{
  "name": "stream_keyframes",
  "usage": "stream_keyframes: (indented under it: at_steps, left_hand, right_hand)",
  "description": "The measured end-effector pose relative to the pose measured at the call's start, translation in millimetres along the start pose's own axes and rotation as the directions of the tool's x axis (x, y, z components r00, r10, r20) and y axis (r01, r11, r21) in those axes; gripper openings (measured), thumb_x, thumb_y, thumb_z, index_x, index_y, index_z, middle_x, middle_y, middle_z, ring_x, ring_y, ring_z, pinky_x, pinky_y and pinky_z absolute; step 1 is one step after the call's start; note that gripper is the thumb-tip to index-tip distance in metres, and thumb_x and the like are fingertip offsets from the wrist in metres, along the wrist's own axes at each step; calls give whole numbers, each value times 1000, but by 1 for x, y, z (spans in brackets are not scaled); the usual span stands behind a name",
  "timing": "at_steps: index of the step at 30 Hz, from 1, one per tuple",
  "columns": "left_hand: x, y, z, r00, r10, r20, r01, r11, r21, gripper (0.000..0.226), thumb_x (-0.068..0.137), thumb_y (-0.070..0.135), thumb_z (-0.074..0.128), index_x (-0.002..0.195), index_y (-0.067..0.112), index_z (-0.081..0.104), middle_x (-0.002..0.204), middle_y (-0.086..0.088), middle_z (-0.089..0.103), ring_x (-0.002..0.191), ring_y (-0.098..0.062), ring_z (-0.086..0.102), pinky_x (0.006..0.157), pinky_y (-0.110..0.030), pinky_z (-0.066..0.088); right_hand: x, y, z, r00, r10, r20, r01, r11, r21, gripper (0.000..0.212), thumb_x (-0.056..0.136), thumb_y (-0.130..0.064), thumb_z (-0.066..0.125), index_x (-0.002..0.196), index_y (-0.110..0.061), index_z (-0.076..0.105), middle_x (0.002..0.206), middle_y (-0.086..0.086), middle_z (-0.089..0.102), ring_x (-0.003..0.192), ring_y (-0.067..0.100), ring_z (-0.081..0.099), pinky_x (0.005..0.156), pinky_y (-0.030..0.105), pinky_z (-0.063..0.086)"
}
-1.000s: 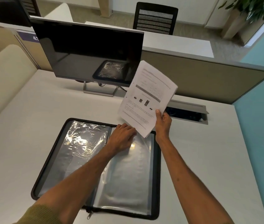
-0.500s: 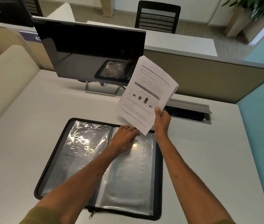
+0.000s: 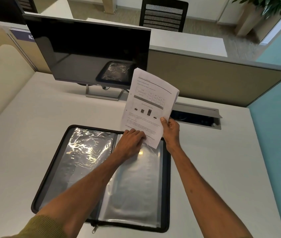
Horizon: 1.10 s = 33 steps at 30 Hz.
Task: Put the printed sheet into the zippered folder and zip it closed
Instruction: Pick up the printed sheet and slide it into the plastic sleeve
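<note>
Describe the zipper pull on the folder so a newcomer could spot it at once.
Start at the black zippered folder lying open on the white desk in front of the monitor. Follow its near edge to the spine between the two halves of clear sleeves. The zipper pull dangles there onto the desk, the only small metal tab on the black border.

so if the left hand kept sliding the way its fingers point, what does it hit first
Probably the printed sheet: the left hand lies on the zippered folder, its fingers aimed up and right at the sheet's lower edge, which the right hand holds. They look nearly touching, though depth is unclear.
</note>
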<state>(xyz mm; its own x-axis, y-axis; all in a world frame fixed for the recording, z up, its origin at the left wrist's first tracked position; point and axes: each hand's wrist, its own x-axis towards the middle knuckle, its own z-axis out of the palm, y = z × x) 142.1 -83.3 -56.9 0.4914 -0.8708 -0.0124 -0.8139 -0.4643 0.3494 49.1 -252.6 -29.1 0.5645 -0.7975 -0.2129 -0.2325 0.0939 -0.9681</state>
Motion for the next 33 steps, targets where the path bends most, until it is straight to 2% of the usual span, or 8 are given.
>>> stream_keyframes:
  at_steps: [6,11,17,24,29,33]
  left_hand:
    - [-2,-14,-5,998,-58,32,55,996,65,24,109,31,54,127,23,68,134,5,70,128,-21,58,111,-39,44]
    - [-8,-30,-9,994,-95,59,89,991,104,24,111,33,53,125,21,68,133,4,68,128,-21,56,111,-39,45]
    - [-4,-24,-8,992,-117,46,112,988,107,23,113,26,48,127,20,65,129,0,68,119,-24,62,104,-40,50]
    - [-1,-21,-3,989,-136,49,133,989,70,20,114,26,48,127,19,61,132,-1,68,118,-24,64,104,-40,53]
    - [1,-22,-4,991,-129,34,128,991,37,19,113,23,49,126,18,62,129,-1,67,118,-26,64,102,-41,51]
    - [0,-25,-5,992,-126,25,126,992,27,19,113,23,48,125,18,62,126,-1,68,113,-26,64,99,-43,52]
  right_hand:
    - [-1,-2,-2,997,19,70,-16,999,-34,28,108,-25,61,131,-9,65,129,7,75,106,31,78,93,52,66]
    - [-1,-2,1,996,47,81,-45,998,-33,30,109,-23,60,134,-7,64,132,9,74,112,32,76,96,54,64]
    - [-1,-4,-2,999,9,50,-2,991,-133,30,109,-27,60,133,-10,66,128,9,75,105,28,77,91,49,67]
    - [3,-3,-9,992,59,110,-51,996,-75,25,108,-26,62,129,-14,65,125,6,76,98,18,78,92,53,66]
    - [11,-4,-9,989,89,119,-84,995,-44,27,108,-23,63,132,-12,68,124,11,77,107,31,77,91,57,65]
    - [19,-4,-9,989,57,136,-41,993,-115,27,109,-25,61,130,-10,68,120,11,77,103,30,77,90,56,66]
